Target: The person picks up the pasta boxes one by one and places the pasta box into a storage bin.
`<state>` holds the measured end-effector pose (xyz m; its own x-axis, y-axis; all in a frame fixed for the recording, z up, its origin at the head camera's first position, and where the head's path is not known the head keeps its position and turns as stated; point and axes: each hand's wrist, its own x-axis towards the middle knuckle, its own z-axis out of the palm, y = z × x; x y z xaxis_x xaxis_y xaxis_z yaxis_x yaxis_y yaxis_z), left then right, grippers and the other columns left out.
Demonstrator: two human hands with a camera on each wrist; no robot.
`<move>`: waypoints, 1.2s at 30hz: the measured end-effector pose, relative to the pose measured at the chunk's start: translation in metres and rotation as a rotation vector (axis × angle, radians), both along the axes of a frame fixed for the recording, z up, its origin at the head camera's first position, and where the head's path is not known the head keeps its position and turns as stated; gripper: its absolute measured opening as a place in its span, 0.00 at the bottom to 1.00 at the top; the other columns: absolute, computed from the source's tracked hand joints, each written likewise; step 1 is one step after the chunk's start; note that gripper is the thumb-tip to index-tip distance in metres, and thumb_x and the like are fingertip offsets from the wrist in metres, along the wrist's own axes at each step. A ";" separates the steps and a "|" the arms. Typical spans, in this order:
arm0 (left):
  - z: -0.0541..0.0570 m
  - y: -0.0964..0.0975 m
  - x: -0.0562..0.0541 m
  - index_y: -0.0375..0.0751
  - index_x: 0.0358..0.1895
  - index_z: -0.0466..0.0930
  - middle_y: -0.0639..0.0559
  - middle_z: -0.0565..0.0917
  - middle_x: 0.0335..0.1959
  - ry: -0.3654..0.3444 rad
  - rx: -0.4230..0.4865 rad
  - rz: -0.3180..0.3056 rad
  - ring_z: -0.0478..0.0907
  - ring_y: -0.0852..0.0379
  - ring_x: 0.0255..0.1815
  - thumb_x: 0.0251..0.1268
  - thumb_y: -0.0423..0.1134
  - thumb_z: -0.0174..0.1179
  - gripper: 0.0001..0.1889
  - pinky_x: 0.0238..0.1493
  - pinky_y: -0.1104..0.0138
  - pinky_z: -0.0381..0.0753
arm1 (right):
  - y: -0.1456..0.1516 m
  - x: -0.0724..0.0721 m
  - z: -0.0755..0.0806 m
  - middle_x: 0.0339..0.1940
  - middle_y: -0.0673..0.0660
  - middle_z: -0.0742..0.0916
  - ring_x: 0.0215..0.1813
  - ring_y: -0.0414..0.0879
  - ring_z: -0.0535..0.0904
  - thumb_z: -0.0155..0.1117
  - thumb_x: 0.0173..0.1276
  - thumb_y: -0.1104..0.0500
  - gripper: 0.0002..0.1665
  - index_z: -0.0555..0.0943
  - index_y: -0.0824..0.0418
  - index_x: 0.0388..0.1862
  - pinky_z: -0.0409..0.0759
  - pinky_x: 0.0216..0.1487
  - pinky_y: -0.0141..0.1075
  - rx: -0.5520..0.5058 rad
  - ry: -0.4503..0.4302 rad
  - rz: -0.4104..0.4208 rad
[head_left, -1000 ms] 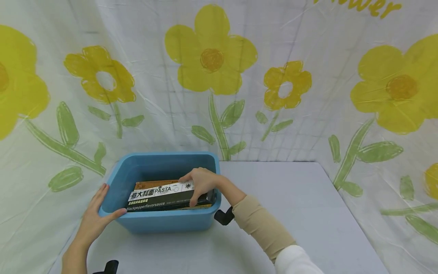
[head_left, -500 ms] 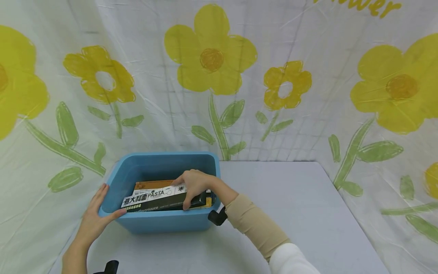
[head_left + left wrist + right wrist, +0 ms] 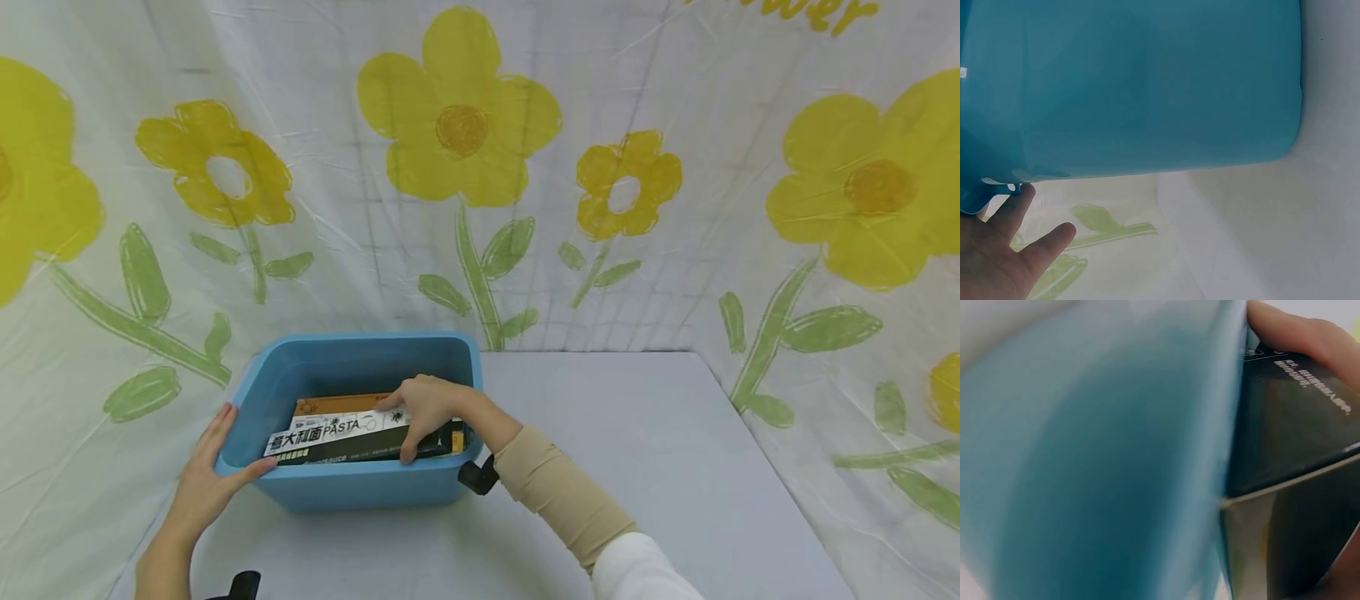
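Note:
A blue plastic bin [image 3: 352, 483] stands on the table and holds several boxes. My left hand [image 3: 201, 475] rests on its front left corner, thumb on the front rim and fingers spread along the left side. In the left wrist view, the left hand [image 3: 1007, 250] has straight fingers touching near the rim. Inside the bin, my right hand [image 3: 427, 412] grips a black and white pasta box [image 3: 337, 437] near its right end, thumb in front and fingers behind. The right wrist view shows the box's dark end [image 3: 1297, 425] close inside the bin wall [image 3: 1104, 475].
Behind the pasta box lies an orange-brown box [image 3: 337, 405], with a yellow edge [image 3: 458, 442] of another item at the right. The white table [image 3: 600, 450] extends right of the bin. A flower-printed curtain [image 3: 315, 275] hangs behind and at the sides.
The right hand and the pasta box have shifted left inside the bin, and more of the yellow edge shows at the right. During the last half second almost nothing moved. The left hand stayed put.

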<state>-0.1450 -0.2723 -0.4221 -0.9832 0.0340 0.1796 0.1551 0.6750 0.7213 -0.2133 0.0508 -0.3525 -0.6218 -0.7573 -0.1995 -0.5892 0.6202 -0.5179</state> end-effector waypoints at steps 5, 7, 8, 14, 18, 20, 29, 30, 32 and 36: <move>0.000 0.001 0.000 0.42 0.79 0.38 0.39 0.37 0.79 -0.009 0.001 -0.004 0.34 0.29 0.76 0.60 0.49 0.65 0.52 0.61 0.25 0.43 | 0.000 -0.002 0.002 0.04 0.46 0.65 0.13 0.37 0.44 0.80 0.50 0.54 0.47 0.72 0.54 0.70 0.51 0.17 0.27 0.034 -0.001 -0.008; -0.001 0.001 0.000 0.42 0.79 0.37 0.39 0.37 0.79 -0.011 0.007 -0.007 0.34 0.29 0.76 0.60 0.49 0.65 0.53 0.61 0.25 0.43 | -0.001 -0.003 0.003 0.08 0.47 0.71 0.14 0.38 0.45 0.80 0.49 0.54 0.47 0.72 0.53 0.70 0.52 0.17 0.27 0.061 0.005 -0.022; -0.001 0.001 0.000 0.42 0.79 0.37 0.39 0.37 0.79 -0.012 0.011 -0.007 0.34 0.29 0.76 0.60 0.49 0.66 0.53 0.60 0.25 0.43 | -0.002 -0.003 0.003 0.14 0.47 0.78 0.14 0.38 0.45 0.80 0.49 0.54 0.47 0.72 0.52 0.70 0.52 0.17 0.27 0.080 0.013 -0.034; -0.001 -0.001 0.000 0.42 0.79 0.37 0.39 0.37 0.79 -0.007 0.014 -0.010 0.34 0.29 0.76 0.60 0.48 0.66 0.53 0.61 0.25 0.43 | -0.002 -0.002 -0.008 0.64 0.48 0.80 0.16 0.37 0.61 0.79 0.53 0.56 0.45 0.71 0.49 0.70 0.61 0.21 0.28 0.177 0.031 -0.093; 0.000 0.000 -0.001 0.42 0.79 0.37 0.39 0.37 0.79 -0.018 0.004 -0.003 0.34 0.29 0.76 0.60 0.48 0.66 0.53 0.61 0.25 0.44 | 0.004 -0.002 -0.018 0.63 0.52 0.81 0.33 0.37 0.79 0.73 0.60 0.51 0.37 0.74 0.56 0.68 0.75 0.34 0.26 0.135 -0.024 -0.100; 0.001 0.000 -0.002 0.41 0.79 0.38 0.38 0.37 0.79 -0.021 -0.001 0.000 0.35 0.29 0.75 0.60 0.48 0.66 0.53 0.61 0.25 0.44 | 0.010 0.000 -0.019 0.61 0.55 0.82 0.39 0.40 0.82 0.70 0.63 0.48 0.35 0.74 0.59 0.67 0.78 0.40 0.29 0.088 -0.030 -0.112; 0.001 0.000 -0.002 0.42 0.79 0.38 0.39 0.38 0.79 -0.015 -0.003 -0.012 0.34 0.29 0.76 0.60 0.49 0.66 0.52 0.61 0.25 0.44 | 0.053 0.022 -0.015 0.71 0.62 0.71 0.77 0.58 0.53 0.62 0.69 0.45 0.35 0.71 0.60 0.70 0.60 0.71 0.57 -0.246 0.202 -0.313; 0.001 0.000 -0.002 0.42 0.79 0.38 0.39 0.38 0.79 -0.011 -0.002 -0.014 0.34 0.29 0.76 0.60 0.49 0.66 0.52 0.61 0.25 0.44 | 0.059 0.025 -0.017 0.72 0.63 0.70 0.78 0.59 0.50 0.62 0.69 0.45 0.36 0.70 0.61 0.70 0.57 0.71 0.59 -0.277 0.237 -0.343; 0.001 -0.001 -0.001 0.42 0.79 0.38 0.39 0.38 0.79 -0.003 -0.003 -0.016 0.34 0.29 0.76 0.60 0.49 0.65 0.52 0.61 0.25 0.43 | 0.073 0.032 -0.023 0.71 0.63 0.72 0.78 0.59 0.49 0.63 0.68 0.46 0.37 0.70 0.63 0.70 0.53 0.72 0.61 -0.330 0.319 -0.410; -0.001 -0.003 -0.001 0.43 0.79 0.38 0.39 0.37 0.79 -0.003 -0.005 -0.014 0.34 0.29 0.75 0.61 0.50 0.65 0.52 0.61 0.25 0.42 | 0.099 0.049 -0.042 0.69 0.64 0.73 0.77 0.61 0.52 0.65 0.66 0.45 0.39 0.70 0.62 0.70 0.51 0.71 0.63 -0.381 0.503 -0.607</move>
<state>-0.1456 -0.2749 -0.4226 -0.9831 0.0488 0.1763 0.1624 0.6762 0.7186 -0.1648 0.1496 -0.3943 -0.8853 -0.2256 0.4066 -0.4276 0.7385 -0.5213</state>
